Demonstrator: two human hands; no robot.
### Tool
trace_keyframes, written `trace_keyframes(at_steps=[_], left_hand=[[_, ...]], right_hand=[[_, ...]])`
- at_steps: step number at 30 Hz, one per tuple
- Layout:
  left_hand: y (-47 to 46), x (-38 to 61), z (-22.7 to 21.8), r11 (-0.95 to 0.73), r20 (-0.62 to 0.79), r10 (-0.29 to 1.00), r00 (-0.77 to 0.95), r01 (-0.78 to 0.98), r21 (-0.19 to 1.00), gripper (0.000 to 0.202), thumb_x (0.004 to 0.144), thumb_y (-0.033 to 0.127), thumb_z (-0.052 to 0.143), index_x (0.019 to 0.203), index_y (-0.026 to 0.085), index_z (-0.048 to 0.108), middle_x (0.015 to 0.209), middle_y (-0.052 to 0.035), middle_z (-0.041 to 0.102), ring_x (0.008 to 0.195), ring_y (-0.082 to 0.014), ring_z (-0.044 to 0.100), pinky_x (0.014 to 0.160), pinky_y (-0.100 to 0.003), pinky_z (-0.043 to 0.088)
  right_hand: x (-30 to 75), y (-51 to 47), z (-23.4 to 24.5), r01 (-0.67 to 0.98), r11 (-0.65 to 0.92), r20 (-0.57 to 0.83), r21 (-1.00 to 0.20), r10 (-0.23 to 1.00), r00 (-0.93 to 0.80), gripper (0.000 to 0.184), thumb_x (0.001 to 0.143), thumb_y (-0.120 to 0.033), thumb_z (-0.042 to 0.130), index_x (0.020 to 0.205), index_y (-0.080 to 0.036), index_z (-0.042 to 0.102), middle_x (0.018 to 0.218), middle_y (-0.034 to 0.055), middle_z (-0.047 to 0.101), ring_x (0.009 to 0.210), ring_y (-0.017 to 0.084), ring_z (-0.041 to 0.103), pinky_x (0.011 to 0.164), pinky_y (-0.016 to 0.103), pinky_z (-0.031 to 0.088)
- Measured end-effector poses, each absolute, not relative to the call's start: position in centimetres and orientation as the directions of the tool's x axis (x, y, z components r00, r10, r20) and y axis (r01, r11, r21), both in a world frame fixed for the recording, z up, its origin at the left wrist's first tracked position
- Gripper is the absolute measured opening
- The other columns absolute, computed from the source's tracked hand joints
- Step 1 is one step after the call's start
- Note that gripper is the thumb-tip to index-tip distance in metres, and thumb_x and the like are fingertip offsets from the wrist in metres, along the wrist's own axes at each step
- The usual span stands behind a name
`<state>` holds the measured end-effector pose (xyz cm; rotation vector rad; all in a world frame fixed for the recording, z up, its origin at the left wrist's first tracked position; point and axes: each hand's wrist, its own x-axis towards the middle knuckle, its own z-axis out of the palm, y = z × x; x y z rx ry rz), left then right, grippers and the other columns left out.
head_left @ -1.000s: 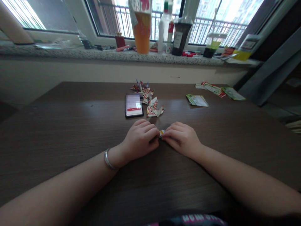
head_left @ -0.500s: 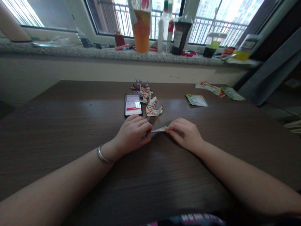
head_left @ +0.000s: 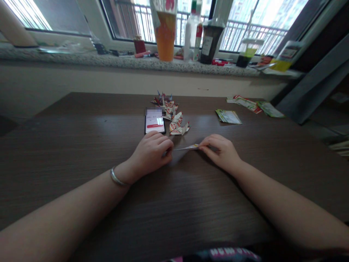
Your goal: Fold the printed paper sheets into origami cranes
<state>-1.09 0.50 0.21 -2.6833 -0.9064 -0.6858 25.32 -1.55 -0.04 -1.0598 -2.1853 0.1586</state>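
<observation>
A small folded strip of printed paper (head_left: 188,147) stretches just above the dark wooden table (head_left: 81,138), held at both ends. My left hand (head_left: 151,153), with a silver bangle on its wrist, pinches the left end. My right hand (head_left: 222,151) pinches the right end with thumb and forefinger. Just beyond my hands lies a phone (head_left: 155,124) with a lit screen, and beside it a pile of several folded paper cranes (head_left: 171,112).
Loose printed sheets lie at the table's right: a green stack (head_left: 228,116) and red and green leaflets (head_left: 255,104). A stone windowsill (head_left: 109,62) behind carries an orange drink cup (head_left: 165,31), bottles (head_left: 192,31), a dark cup (head_left: 209,40) and small clutter.
My hands have drawn apart, left hand going left and right hand going right, and the paper between them has stretched out from a small folded bit into a longer strip.
</observation>
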Motion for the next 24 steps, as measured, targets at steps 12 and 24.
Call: trace_keyframes(at_steps=[12,24], left_hand=[[0.5,-1.2,-0.3,-0.796,0.469,0.584,0.662,0.581,0.171,0.016,0.087,0.018,0.049,0.098,0.016,0.06,0.095,-0.0078,0.064,0.086,-0.019,0.059,0.076,-0.032,0.05],[-0.1,-0.5,-0.4,-0.882,0.321,0.47,0.822,0.453,0.131,0.031,0.09,0.033,0.055,0.119,0.022,0.059,0.138,-0.0063,0.052,0.134,-0.0268,0.039,0.112,-0.049,0.033]], right_hand=[[25.7,-0.4,-0.9,0.581,0.792,0.477,-0.185,0.59,-0.652,0.013,0.088,-0.031,0.062,0.087,-0.026,0.074,0.087,0.0034,0.07,0.079,0.017,0.058,0.074,0.032,0.045],[25.0,-0.5,-0.7,0.53,0.782,0.329,-0.326,0.62,-0.712,0.012,0.086,-0.016,0.058,0.093,-0.021,0.067,0.103,0.0043,0.069,0.097,0.019,0.058,0.087,0.036,0.046]])
